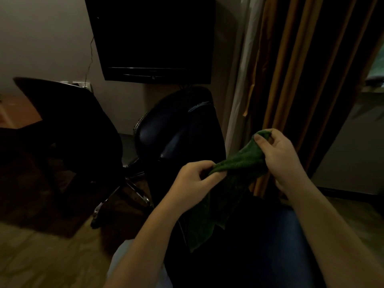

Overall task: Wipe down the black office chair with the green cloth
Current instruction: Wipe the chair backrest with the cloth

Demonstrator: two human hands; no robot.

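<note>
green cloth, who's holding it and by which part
Both hands hold the green cloth: the left hand pinches its upper edge, the right hand its top corner.

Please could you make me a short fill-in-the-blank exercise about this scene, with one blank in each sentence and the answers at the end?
1. The left hand and the right hand both hold a ____ cloth.
2. The dark television hangs on the wall ____ the glossy black office chair.
3. The orange-brown curtain hangs to the ____ of that chair in this view.

Missing words: green; above; right.
</note>
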